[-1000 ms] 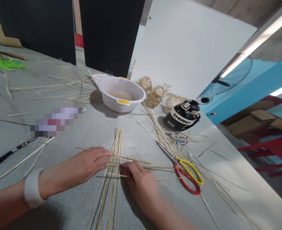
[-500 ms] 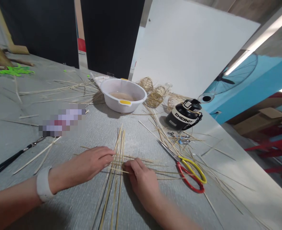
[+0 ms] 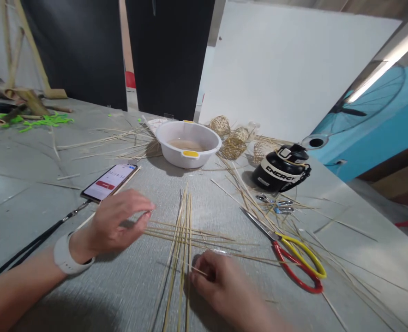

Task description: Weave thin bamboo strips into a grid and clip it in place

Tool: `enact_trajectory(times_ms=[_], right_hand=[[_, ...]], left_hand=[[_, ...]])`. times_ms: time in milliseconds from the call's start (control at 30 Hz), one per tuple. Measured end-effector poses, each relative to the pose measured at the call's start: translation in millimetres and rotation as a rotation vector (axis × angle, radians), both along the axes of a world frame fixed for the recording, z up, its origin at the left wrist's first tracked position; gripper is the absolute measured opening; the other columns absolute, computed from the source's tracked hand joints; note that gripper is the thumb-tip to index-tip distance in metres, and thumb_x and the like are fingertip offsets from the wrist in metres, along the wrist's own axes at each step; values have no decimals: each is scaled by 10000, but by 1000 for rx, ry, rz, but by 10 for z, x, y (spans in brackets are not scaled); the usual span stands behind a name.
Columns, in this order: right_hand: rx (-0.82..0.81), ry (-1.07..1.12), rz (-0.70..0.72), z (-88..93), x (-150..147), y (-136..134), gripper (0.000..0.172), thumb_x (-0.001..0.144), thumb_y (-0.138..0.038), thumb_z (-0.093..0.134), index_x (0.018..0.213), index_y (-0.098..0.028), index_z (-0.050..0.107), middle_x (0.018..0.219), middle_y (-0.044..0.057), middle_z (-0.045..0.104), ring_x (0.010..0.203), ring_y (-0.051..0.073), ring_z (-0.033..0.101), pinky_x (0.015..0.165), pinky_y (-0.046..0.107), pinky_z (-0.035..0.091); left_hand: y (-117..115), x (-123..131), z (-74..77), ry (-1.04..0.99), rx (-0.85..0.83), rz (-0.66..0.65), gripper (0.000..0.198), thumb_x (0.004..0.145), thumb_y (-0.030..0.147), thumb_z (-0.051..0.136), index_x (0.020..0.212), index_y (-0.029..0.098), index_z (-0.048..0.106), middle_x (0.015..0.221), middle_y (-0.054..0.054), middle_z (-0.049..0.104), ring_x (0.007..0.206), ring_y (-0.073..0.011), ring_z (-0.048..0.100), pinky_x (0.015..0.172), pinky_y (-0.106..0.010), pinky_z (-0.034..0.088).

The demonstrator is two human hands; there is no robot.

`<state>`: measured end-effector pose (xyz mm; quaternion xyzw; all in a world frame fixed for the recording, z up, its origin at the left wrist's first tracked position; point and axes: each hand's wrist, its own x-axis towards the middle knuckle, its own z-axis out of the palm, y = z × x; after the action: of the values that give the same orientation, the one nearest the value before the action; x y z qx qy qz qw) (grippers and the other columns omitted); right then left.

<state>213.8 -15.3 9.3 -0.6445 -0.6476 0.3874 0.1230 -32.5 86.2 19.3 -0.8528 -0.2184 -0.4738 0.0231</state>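
Observation:
Thin bamboo strips [image 3: 181, 233] lie crossed on the grey table [image 3: 225, 193], several running lengthwise and several across. My left hand [image 3: 116, 221], with a white watch band on its wrist, hovers just left of the crossing, fingers spread and holding nothing. My right hand [image 3: 225, 288] rests near the front edge with its fingers pinched on one thin strip [image 3: 195, 269] that sticks out to the left.
Red and yellow scissors [image 3: 287, 249] lie to the right among loose strips. A white basin [image 3: 188, 143], woven balls [image 3: 233, 138] and a black bottle [image 3: 282, 168] stand behind. A phone [image 3: 109, 182] with a black lanyard lies to the left. Metal clips [image 3: 276, 205] sit by the bottle.
My left hand has lifted off the strips and drawn back to the left. My right hand has pulled toward me, pinching a strip. The camera has tilted up slightly.

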Motion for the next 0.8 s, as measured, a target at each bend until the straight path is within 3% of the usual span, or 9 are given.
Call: enact_trajectory(times_ms=[100, 267, 600, 800], right_hand=[[36, -170, -11, -16, -117, -62, 75, 743, -236, 583, 689, -187, 601, 601, 14, 609, 499, 113, 431, 480, 251, 230], [52, -297, 14, 6, -199, -104, 101, 693, -169, 565, 723, -187, 660, 609, 37, 649, 492, 121, 434, 490, 259, 202], [58, -126, -29, 51, -156, -129, 152, 677, -114, 524, 699, -167, 665, 609, 12, 639, 485, 84, 429, 464, 217, 247], [110, 11, -67, 42, -125, -127, 101, 654, -90, 520, 610, -176, 552, 552, -36, 535, 480, 72, 392, 444, 197, 249]], left_hand=[[21, -34, 49, 27, 59, 21, 243, 757, 48, 617, 957, 187, 616, 813, -12, 706, 756, -159, 668, 713, -299, 542], [98, -74, 18, -17, -41, 131, 201, 804, 70, 595, 963, 191, 609, 822, -28, 693, 746, -156, 655, 686, -287, 517], [-63, 7, -169, 500, -307, -178, 335, 854, 146, 544, 1173, 247, 561, 1078, -30, 674, 968, -190, 627, 826, -320, 527], [-111, 56, -307, 504, -254, -198, 446, 818, 171, 559, 1253, 269, 551, 1166, -46, 659, 1035, -219, 622, 879, -360, 530]])
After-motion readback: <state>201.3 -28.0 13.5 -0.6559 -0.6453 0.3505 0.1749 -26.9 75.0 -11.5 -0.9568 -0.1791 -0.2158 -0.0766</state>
